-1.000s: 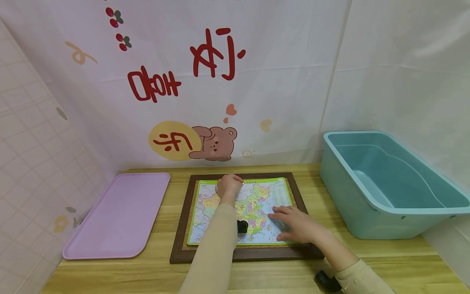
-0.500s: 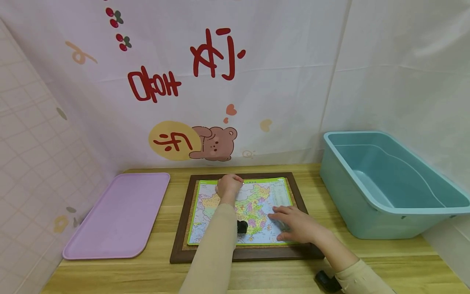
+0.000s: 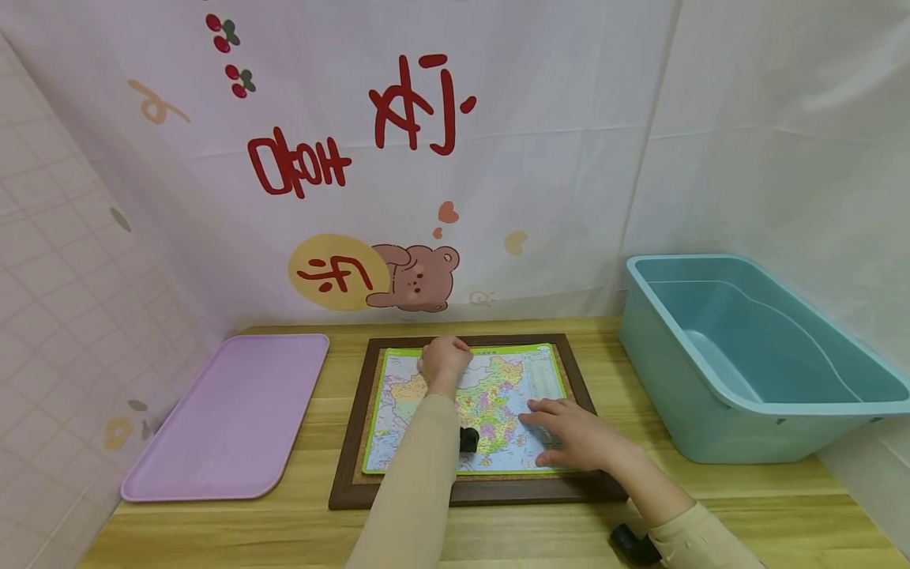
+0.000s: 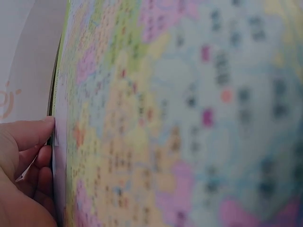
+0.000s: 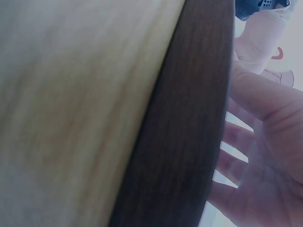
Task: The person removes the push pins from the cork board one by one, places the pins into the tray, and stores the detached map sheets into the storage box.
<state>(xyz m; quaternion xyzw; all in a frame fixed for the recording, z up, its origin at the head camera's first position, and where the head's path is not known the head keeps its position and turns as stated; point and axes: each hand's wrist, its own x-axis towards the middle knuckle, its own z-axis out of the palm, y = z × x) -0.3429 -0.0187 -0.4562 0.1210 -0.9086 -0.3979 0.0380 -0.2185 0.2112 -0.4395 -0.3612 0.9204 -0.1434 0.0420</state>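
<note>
Inside the dark-brown, rectangular wooden frame (image 3: 540,492), I found the green-bordered rectangular map (image 3: 490,399), long axis crosswise. Left grip (image 3: 445,366) curled at the frame's far side, pinch unconfirmed; right grip (image 3: 577,435) lay spread at its right.

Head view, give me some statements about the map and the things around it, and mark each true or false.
1. The map lies inside the dark brown frame. True.
2. The lilac tray and blue-green tub are on opposite sides of the frame. True.
3. The tub is left of the frame. False: right.
4. The left hand is farther from the camera than the right hand. True.
5. The right hand is a fist. False: its fingers are spread.
</note>
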